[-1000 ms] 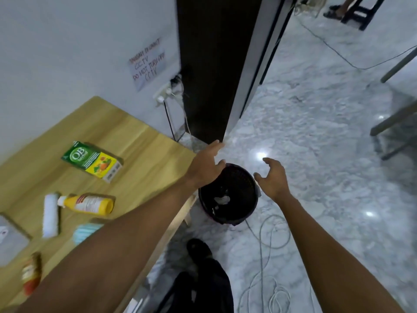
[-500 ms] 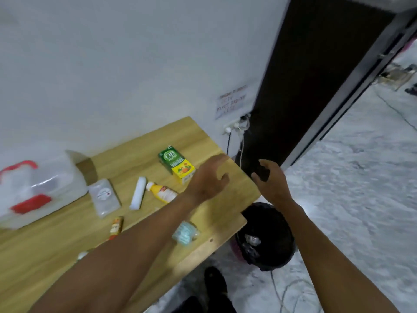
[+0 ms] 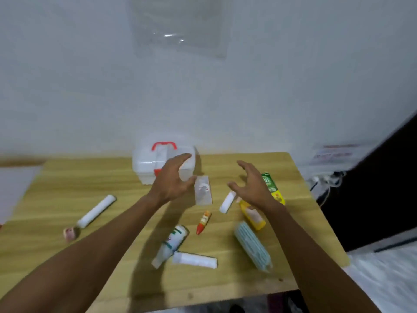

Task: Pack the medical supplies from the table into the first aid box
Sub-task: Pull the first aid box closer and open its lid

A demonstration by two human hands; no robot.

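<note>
A clear first aid box (image 3: 149, 166) with a red handle stands shut at the back of the wooden table (image 3: 67, 177). My left hand (image 3: 172, 180) hovers open just in front of it. My right hand (image 3: 253, 185) is open above the right-hand supplies. Scattered on the table lie a flat clear packet (image 3: 203, 192), a short white roll (image 3: 226, 203), a yellow bottle (image 3: 252, 216), a green and yellow carton (image 3: 272, 186), a red-tipped tube (image 3: 203, 222), a pack of blue masks (image 3: 252, 246), a white bottle (image 3: 171, 245), a white roll (image 3: 195, 259), a long white roll (image 3: 97, 211) and a small tape roll (image 3: 71, 233).
A white wall (image 3: 203, 86) runs behind the table. A dark door (image 3: 383, 188) and a wall socket with cables (image 3: 325, 179) are at the right. The table's right edge drops to a marble floor (image 3: 383, 279). A pale sheet (image 3: 13, 186) lies at the far left.
The view has swung left from the floor and black bin to face the table. Both hands have come over the table, and the first aid box is now in the centre.
</note>
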